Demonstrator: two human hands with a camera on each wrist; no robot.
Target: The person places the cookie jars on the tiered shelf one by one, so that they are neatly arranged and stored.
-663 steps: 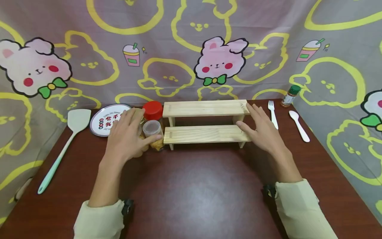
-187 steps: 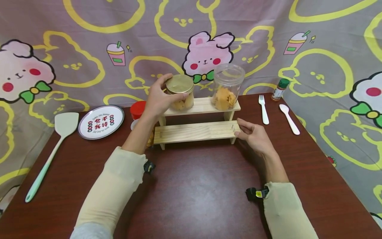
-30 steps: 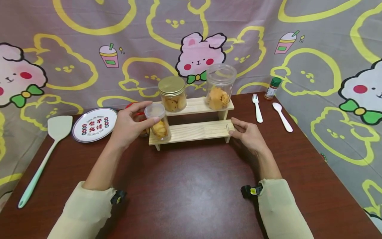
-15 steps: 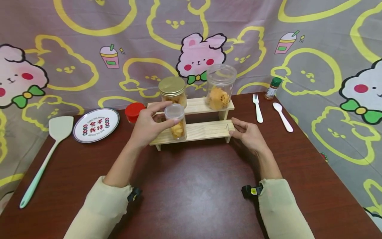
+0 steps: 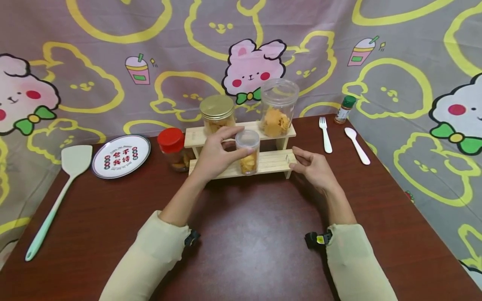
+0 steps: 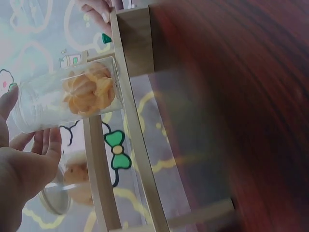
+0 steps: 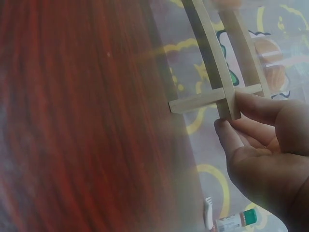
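"Two things were held?"

"Yes. The left hand gripped the clear cookie jar, left of the right hand, which pinched the two-tier wooden rack at one end."

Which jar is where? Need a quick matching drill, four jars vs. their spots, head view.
Jars:
1. Small jar
2. Gold-lidded jar
3. Red-lidded jar
4. Large clear jar

Spots:
A. Upper board, right part
B. On the table, left of the rack
C. Held in the left hand
D. Upper board, left part

Pairs: 1-C, 2-D, 3-B, 4-A
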